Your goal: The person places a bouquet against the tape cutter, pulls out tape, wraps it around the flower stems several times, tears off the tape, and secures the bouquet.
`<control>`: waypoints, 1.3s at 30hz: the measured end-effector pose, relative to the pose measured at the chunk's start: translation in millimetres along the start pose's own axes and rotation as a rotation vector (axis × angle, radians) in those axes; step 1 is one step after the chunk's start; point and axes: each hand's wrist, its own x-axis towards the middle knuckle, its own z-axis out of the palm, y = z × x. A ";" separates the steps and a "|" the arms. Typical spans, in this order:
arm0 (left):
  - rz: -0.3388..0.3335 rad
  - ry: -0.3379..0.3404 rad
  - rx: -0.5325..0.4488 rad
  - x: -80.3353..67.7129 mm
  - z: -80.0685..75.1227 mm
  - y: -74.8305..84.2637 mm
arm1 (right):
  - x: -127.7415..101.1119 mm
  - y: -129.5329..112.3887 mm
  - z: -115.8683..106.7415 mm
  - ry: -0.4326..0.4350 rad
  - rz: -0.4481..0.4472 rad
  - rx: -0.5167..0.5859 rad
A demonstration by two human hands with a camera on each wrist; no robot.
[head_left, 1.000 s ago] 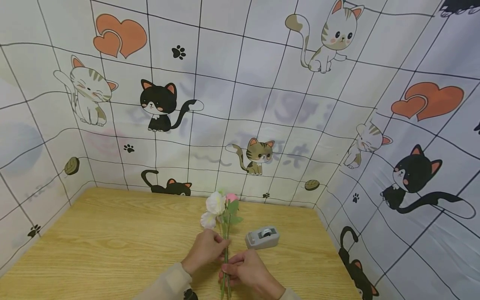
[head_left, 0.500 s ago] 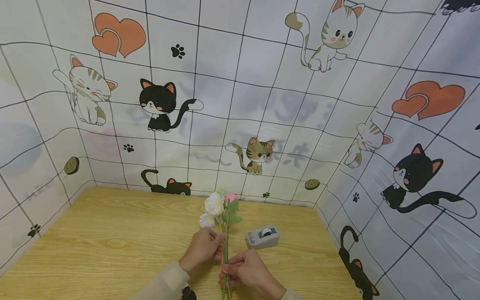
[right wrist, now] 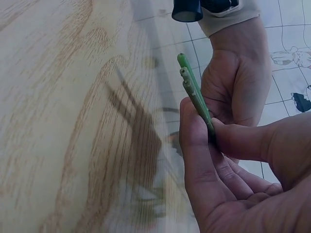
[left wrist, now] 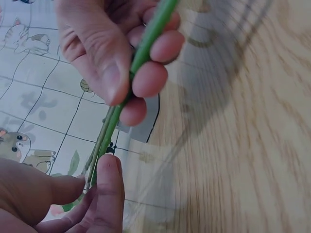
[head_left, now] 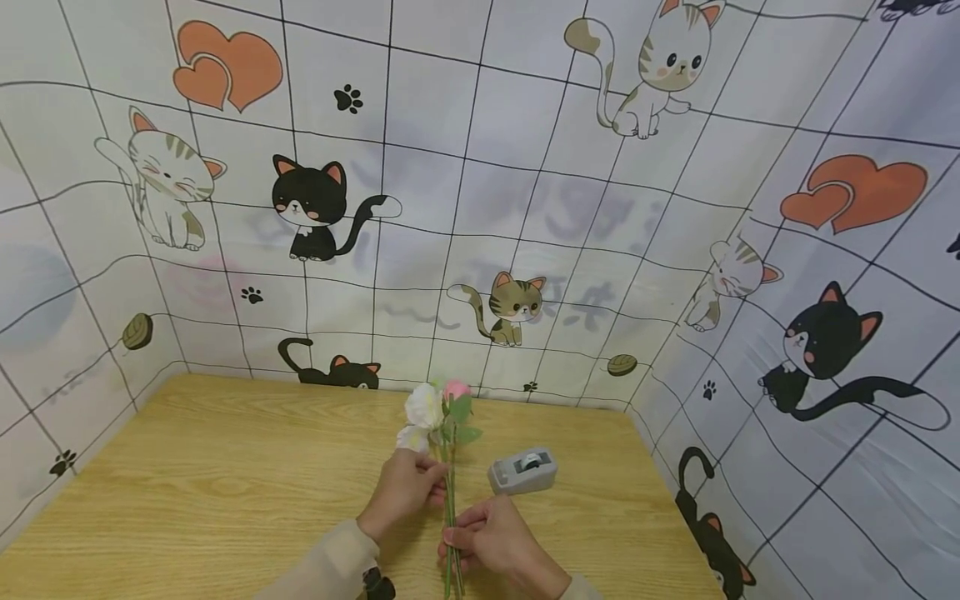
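- While both hands pinch the same bundle, the artificial flower stems (head_left: 450, 508) stand just below the middle of the head view, over the near edge of the tabletop (head_left: 225, 483).
- The left hand (head_left: 405, 492) holds the stems higher up, under the white and pink blooms (head_left: 435, 406); the right hand (head_left: 487, 542) pinches them lower, thumb against fingers, with the cut ends (right wrist: 185, 73) poking past it in the right wrist view.
- These stems look thin, light and springy, probably smooth plastic that can slide or fan apart, so a firm pinch on the bare green shaft seems the best hold; the blooms look soft and easily crushed.
- Right of the stems, near them but apart, sits a grey tape dispenser (head_left: 523, 472).
- Open wood lies to the left of the frame; the cat-print cloth wall (head_left: 480, 208) closes in behind and at the right.
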 end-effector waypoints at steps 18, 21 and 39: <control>-0.071 -0.009 -0.036 -0.2 3.9 7.0 | -4.4 -3.6 -1.6 -0.008 -0.041 -0.077; -0.072 -0.010 -0.018 0.7 4.2 6.8 | -4.0 -2.9 -1.7 -0.008 -0.043 -0.081; -0.024 -0.044 -0.040 3.1 3.6 5.2 | -3.2 0.5 -9.3 -0.077 -0.043 -0.067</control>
